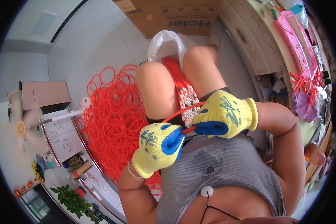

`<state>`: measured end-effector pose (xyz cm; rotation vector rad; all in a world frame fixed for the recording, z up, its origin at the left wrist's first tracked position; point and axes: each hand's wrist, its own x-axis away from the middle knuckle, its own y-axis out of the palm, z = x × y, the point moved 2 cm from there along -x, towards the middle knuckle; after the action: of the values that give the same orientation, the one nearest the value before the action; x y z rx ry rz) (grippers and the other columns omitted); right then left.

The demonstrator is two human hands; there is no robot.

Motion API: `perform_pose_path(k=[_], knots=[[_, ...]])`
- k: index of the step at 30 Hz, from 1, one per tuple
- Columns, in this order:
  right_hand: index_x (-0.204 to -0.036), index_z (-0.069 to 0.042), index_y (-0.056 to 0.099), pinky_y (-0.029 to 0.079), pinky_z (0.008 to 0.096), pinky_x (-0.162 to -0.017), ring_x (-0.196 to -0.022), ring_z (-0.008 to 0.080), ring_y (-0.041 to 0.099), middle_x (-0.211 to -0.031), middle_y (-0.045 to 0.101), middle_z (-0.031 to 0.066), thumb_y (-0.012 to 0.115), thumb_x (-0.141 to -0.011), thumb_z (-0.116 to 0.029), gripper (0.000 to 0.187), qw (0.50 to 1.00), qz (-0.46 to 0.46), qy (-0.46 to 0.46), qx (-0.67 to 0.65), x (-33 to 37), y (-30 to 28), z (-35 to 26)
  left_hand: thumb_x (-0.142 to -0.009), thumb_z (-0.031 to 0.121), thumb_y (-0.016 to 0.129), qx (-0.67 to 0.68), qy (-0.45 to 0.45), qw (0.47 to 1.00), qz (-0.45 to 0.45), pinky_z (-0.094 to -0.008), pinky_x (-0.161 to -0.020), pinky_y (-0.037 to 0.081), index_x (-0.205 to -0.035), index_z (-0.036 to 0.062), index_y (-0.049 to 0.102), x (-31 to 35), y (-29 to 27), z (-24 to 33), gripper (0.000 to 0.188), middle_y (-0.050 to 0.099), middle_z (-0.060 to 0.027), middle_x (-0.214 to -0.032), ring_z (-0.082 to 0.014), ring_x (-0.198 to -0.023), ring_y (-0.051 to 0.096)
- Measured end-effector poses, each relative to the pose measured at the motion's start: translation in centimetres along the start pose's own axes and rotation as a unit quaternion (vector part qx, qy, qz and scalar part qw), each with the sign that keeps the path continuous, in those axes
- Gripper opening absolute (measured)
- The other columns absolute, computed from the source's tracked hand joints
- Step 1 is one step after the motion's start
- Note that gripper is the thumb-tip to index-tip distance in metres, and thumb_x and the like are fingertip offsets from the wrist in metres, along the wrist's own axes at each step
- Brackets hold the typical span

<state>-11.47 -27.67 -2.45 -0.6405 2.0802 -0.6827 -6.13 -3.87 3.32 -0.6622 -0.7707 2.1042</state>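
Observation:
My left hand [156, 147] and my right hand [227, 115] wear yellow knit gloves with blue palms. Both are closed on a red tube [189, 130], gripping it close together in front of my waist. The tube also loops above the gloves from one hand to the other. Its ends are hidden in the gloves. Between my thighs lies a bundle of long red tubes [175, 72], its white-and-dark ends [188, 99] towards me. The far end of the bundle runs into a white plastic bag [164, 43]. Left of my legs, many red rings [112, 119] lie heaped on the floor.
A large cardboard box [171, 18] stands beyond my knees. Along the right runs a cabinet [246, 43] with a pink basket [293, 44] and more red pieces on its top. At the left are a fan [21, 128], a drawer unit [63, 138] and a leafy plant [72, 201].

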Motion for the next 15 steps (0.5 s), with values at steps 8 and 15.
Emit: perform_pose_path(k=[8,15], knots=[[-0.139,-0.001,0.055,0.053,0.0394,-0.085,-0.098,0.0294,0.069,-0.113,0.066,0.0165,0.077,-0.088,-0.029,0.062,0.953,0.082,0.178,-0.233,-2.4,-2.6,3.0,-0.087,0.001,0.070,0.285,-0.311,0.902,0.087,-0.0339,-0.058,0.052,-0.095,-0.0053,0.070,0.2,-0.4,-1.5,0.010,0.074,-0.0149,-0.086,-0.0194,-0.064,0.067],[-0.141,-0.001,0.056,0.050,0.0338,-0.099,-0.116,0.0204,0.064,-0.134,0.064,0.0128,0.061,-0.102,-0.021,0.044,0.883,0.102,0.337,-0.310,-2.6,-3.4,4.1,-0.101,0.020,0.058,0.506,-0.324,0.781,0.172,-0.0277,-0.054,0.049,-0.102,-0.0046,0.066,1.8,-1.8,-3.8,0.026,0.070,-0.0137,-0.081,-0.0116,-0.056,0.055]])
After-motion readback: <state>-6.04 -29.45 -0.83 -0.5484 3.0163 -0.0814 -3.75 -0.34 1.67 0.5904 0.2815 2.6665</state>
